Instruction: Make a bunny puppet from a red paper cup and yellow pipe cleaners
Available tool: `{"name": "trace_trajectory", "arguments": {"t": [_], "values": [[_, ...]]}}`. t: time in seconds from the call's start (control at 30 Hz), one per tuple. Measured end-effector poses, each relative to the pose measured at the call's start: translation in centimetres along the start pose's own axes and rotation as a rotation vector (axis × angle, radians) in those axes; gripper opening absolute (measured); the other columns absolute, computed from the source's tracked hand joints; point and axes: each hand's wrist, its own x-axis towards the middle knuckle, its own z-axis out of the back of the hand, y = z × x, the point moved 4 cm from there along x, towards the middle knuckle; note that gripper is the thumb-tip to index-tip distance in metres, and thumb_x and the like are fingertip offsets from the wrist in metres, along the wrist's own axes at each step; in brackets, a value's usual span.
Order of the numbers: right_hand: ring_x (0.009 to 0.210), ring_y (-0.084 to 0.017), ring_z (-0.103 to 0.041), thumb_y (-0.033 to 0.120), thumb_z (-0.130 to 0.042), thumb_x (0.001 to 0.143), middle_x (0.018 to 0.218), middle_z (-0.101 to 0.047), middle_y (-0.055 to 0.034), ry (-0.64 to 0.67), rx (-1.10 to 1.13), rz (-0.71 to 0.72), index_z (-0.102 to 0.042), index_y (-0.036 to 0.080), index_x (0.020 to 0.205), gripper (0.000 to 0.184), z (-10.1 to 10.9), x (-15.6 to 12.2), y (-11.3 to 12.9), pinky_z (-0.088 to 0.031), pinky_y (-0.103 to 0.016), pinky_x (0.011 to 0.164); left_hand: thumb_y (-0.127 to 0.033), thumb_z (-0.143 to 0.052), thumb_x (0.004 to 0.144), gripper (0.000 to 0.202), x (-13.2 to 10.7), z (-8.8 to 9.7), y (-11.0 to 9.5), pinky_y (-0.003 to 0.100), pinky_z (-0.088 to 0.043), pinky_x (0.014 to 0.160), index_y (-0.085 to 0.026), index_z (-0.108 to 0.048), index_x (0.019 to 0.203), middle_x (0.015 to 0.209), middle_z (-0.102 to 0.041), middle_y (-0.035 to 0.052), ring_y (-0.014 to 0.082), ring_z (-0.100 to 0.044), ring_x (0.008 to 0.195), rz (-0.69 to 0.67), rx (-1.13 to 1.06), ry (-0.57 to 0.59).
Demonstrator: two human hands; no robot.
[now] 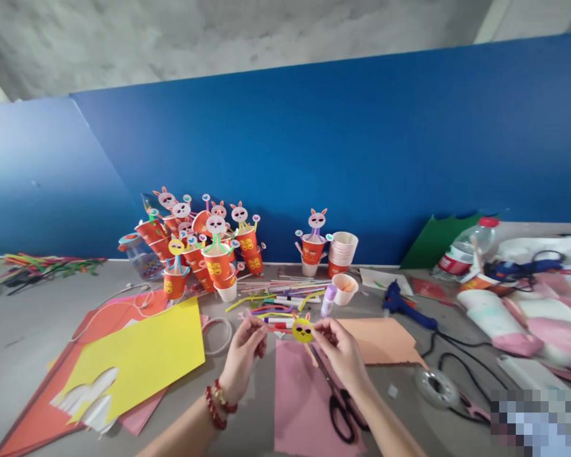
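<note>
My right hand [341, 347] pinches a small yellow paper animal face [303, 330] with pink ears, held just above the table. My left hand [243, 353], with a red bead bracelet at the wrist, is closed in a pinch on a thin pink pipe cleaner [271, 323] that runs toward the yellow face. Black-handled scissors [339, 400] lie on a pink paper sheet [297, 406] under my right forearm.
Red paper cups with bunny faces [204, 244] cluster at the back left, and a stack of cups [341, 252] stands near the blue wall. A yellow sheet [137, 358] lies left. A blue glue gun [400, 304], tape roll [435, 388] and bottle [466, 251] are right.
</note>
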Motion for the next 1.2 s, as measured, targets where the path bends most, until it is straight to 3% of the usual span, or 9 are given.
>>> {"name": "trace_trajectory", "arguments": {"t": [0.23, 0.57, 0.9, 1.2], "values": [[0.060, -0.018, -0.060, 0.057, -0.065, 0.085, 0.072, -0.067, -0.0033, -0.079, -0.120, 0.094, -0.063, 0.019, 0.080, 0.037, 1.5, 0.7, 0.5, -0.045, -0.026, 0.055, -0.046, -0.076, 0.074, 0.034, 0.8, -0.2, 0.3, 0.019, -0.034, 0.051, -0.018, -0.060, 0.083, 0.061, -0.052, -0.0063, 0.0064, -0.045, 0.051, 0.070, 0.042, 0.024], [0.068, -0.023, -0.068, 0.046, -0.064, 0.084, 0.076, -0.072, -0.0047, -0.073, -0.230, 0.116, -0.063, 0.022, 0.079, 0.024, 2.3, 1.4, -0.1, -0.052, -0.030, 0.064, -0.048, -0.078, 0.069, 0.037, 2.1, -0.4, 1.2, 0.019, -0.034, 0.044, -0.018, -0.059, 0.080, 0.058, -0.055, -0.0062, 0.0075, -0.045, 0.046, 0.020, 0.176, 0.044], [0.067, -0.021, -0.068, 0.036, -0.059, 0.086, 0.075, -0.072, -0.0013, -0.040, -0.358, 0.166, -0.062, 0.024, 0.079, 0.014, 2.5, 2.1, -1.2, -0.049, -0.028, 0.062, -0.048, -0.077, 0.071, 0.035, 0.9, -0.4, 2.3, 0.018, -0.033, 0.042, -0.018, -0.060, 0.079, 0.058, -0.056, -0.0050, 0.0077, -0.047, 0.045, 0.004, 0.225, 0.100], [0.060, -0.021, -0.060, 0.038, -0.057, 0.086, 0.067, -0.067, -0.0026, -0.168, -0.538, 0.245, -0.062, 0.025, 0.077, 0.017, 3.3, 1.7, -0.6, -0.042, -0.028, 0.059, -0.052, -0.075, 0.073, 0.038, 1.0, -0.3, 2.9, 0.018, -0.032, 0.042, -0.019, -0.058, 0.080, 0.058, -0.055, -0.0058, 0.0073, -0.046, 0.044, -0.006, 0.199, 0.117]]}}
